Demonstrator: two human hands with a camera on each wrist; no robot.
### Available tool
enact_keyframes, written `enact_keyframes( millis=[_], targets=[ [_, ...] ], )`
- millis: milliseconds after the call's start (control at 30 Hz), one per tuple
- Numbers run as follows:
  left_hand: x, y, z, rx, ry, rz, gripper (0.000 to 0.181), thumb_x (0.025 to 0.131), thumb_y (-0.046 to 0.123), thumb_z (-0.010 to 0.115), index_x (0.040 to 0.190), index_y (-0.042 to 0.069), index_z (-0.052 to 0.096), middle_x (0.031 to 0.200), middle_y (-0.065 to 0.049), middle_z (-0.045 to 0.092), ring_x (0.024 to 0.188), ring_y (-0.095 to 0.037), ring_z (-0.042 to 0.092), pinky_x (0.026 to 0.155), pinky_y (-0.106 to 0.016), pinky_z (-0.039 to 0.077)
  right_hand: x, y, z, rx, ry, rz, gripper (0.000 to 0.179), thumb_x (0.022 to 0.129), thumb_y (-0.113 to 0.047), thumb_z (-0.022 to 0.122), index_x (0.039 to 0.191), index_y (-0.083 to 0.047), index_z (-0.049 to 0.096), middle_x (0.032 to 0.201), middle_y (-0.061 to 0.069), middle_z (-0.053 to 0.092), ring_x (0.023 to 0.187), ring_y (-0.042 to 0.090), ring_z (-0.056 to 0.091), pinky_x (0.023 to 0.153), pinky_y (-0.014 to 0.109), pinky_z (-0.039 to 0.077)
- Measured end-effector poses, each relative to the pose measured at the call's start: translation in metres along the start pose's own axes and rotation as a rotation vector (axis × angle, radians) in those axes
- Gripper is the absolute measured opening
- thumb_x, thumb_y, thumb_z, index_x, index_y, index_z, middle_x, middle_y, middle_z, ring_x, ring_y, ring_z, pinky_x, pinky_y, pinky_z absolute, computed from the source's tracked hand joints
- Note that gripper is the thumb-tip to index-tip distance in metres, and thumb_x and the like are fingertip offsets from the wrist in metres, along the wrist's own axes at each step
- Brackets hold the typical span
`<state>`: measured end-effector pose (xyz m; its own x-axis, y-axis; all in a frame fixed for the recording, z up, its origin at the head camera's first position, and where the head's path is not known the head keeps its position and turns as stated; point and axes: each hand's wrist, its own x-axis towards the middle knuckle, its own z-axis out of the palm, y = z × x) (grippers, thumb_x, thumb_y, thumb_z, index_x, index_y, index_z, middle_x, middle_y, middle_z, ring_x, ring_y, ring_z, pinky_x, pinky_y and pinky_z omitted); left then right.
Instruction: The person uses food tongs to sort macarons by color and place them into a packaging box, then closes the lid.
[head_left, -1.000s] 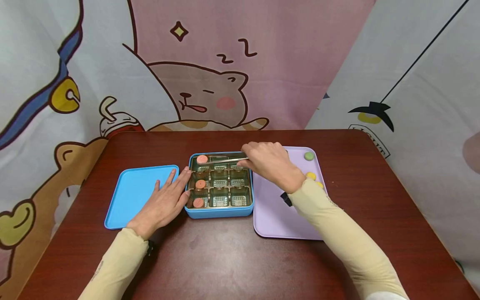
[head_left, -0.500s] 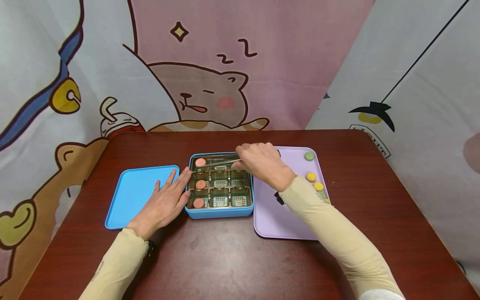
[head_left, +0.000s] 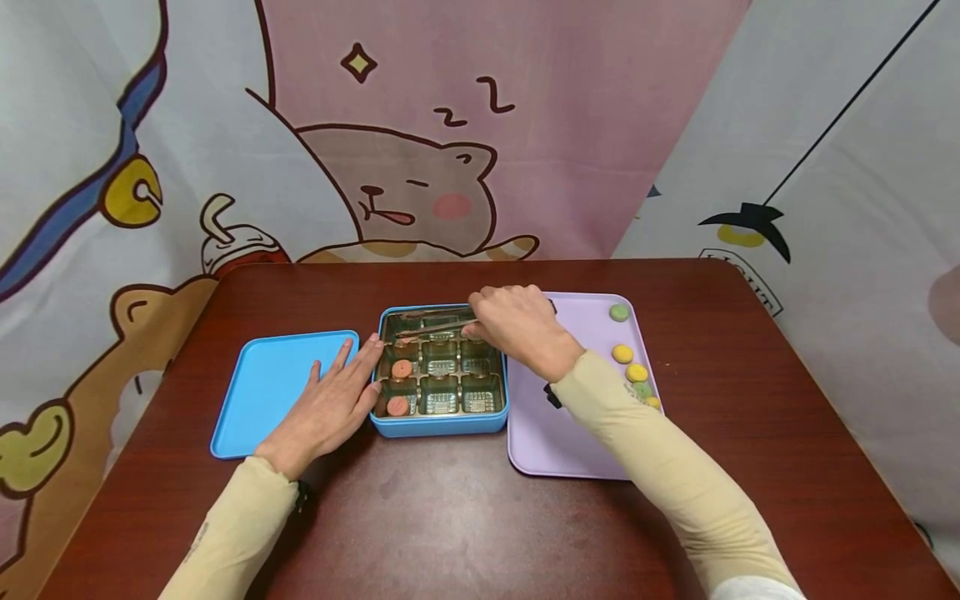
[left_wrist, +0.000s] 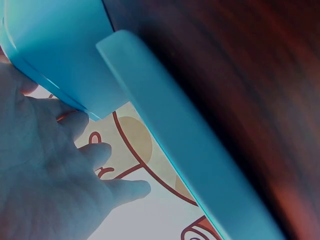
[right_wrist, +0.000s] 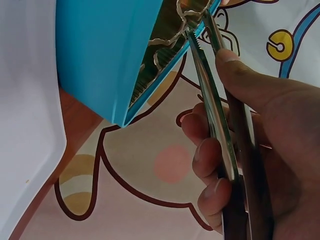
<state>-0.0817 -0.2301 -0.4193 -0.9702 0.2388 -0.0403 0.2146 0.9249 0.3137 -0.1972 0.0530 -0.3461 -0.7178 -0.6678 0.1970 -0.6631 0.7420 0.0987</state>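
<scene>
My right hand [head_left: 522, 327] holds metal tongs [right_wrist: 216, 115] between thumb and fingers. Their tips reach into the back left compartment of a blue box [head_left: 438, 427] with a gold tray insert [head_left: 417, 375]. There an orange-pink round piece, like a macaron, is mostly hidden by the tongs. Two more such pieces sit in the left column, one in the middle compartment [head_left: 402, 368] and one in the front [head_left: 397, 406]. With fingers spread and straight, my left hand [head_left: 322, 408] rests against the box's left side, touching its rim in the left wrist view.
Left of the box lies a blue lid [head_left: 281, 379], partly under my left hand. To the right, a lilac tray [head_left: 562, 450] carries green pieces [head_left: 618, 312] and yellow pieces [head_left: 622, 353] along its right edge. A printed curtain [head_left: 570, 125] hangs behind the table [head_left: 420, 533].
My right hand and the tongs have moved left and slightly down. The back left piece has sunk lower into its compartment, out of plain sight. The left hand stays put.
</scene>
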Motion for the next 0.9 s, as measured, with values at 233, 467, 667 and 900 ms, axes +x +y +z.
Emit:
enact_keyframes(
  millis=[233, 467, 667, 900],
  targets=[
    [0.001, 0.002, 0.001, -0.008, 0.004, 0.007, 0.061, 0.113, 0.038, 0.033, 0.168, 0.015, 0.018, 0.174, -0.002, 0.011, 0.159, -0.037, 0.008, 0.116, -0.077, 0.01, -0.016, 0.008, -0.006, 0.011, 0.083, 0.008, 0.039, 0.092, -0.051, 0.074, 0.087, -0.013, 0.068, 0.074, 0.0, 0.06, 0.059, 0.025, 0.063, 0.044, 0.04, 0.044],
    [0.001, 0.002, 0.003, -0.02, -0.003, 0.002, 0.063, 0.113, 0.039, 0.034, 0.168, 0.015, 0.016, 0.174, -0.002, 0.01, 0.159, -0.037, 0.006, 0.116, -0.077, 0.009, -0.043, 0.02, -0.014, 0.077, 0.201, -0.024, 0.042, 0.094, -0.049, 0.073, 0.103, -0.008, 0.072, 0.083, 0.002, 0.067, 0.065, 0.021, 0.066, 0.046, 0.038, 0.047],
    [0.001, 0.0, 0.003, -0.016, -0.015, -0.008, 0.063, 0.113, 0.04, 0.034, 0.168, 0.014, 0.015, 0.174, -0.003, 0.007, 0.159, -0.037, 0.004, 0.116, -0.076, 0.008, -0.07, 0.03, -0.026, 0.138, 0.186, 0.027, 0.043, 0.094, -0.052, 0.073, 0.107, -0.011, 0.069, 0.083, -0.003, 0.063, 0.067, 0.015, 0.062, 0.048, 0.036, 0.048],
    [0.002, -0.001, 0.004, -0.009, -0.014, -0.001, 0.064, 0.113, 0.04, 0.034, 0.168, 0.015, 0.016, 0.174, -0.004, 0.01, 0.159, -0.037, 0.005, 0.116, -0.076, 0.007, -0.106, 0.049, -0.034, 0.167, 0.205, 0.107, 0.042, 0.091, -0.051, 0.075, 0.105, -0.012, 0.07, 0.079, -0.004, 0.062, 0.063, 0.013, 0.058, 0.046, 0.036, 0.046]
  ],
)
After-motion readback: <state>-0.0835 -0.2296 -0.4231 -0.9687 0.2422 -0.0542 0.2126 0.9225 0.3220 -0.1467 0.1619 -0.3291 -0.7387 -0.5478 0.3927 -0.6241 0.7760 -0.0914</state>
